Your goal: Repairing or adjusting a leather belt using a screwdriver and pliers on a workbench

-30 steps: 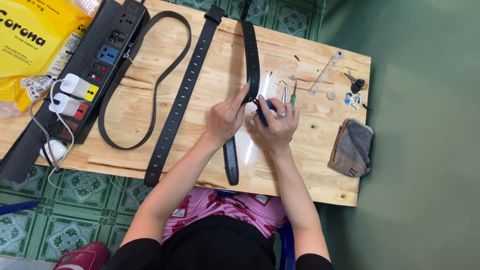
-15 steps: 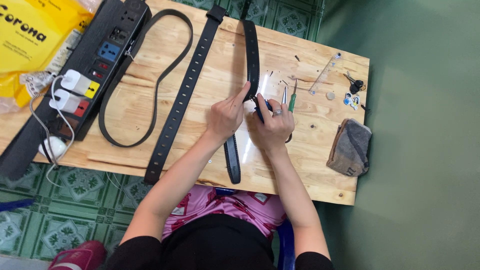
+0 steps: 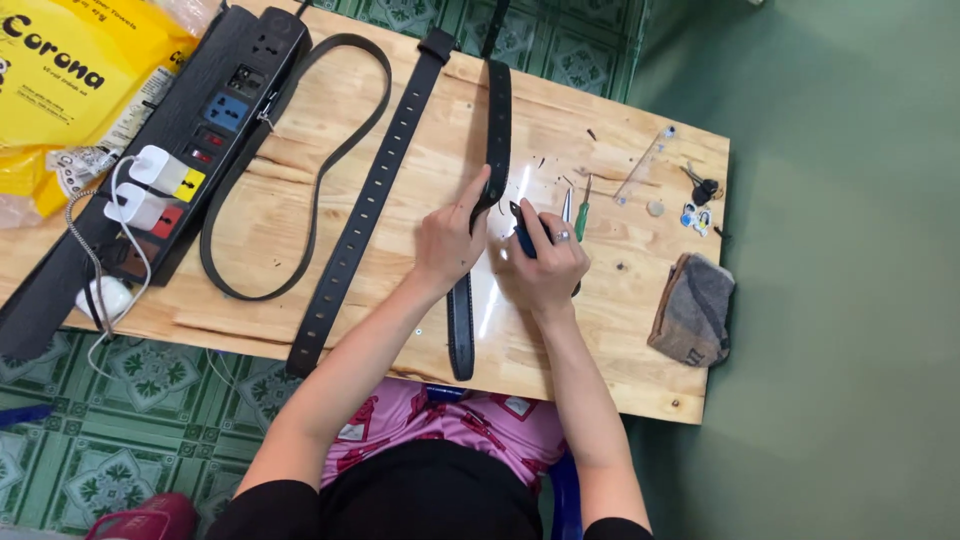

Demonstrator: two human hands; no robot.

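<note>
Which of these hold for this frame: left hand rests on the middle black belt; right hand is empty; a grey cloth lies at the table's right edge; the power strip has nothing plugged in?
1. The left hand rests on the middle black belt. True.
2. The right hand is empty. False: it grips a blue-handled tool.
3. A grey cloth lies near the wooden table's right edge. True.
4. The power strip has nothing plugged in. False: two white adapters sit in it.
</note>
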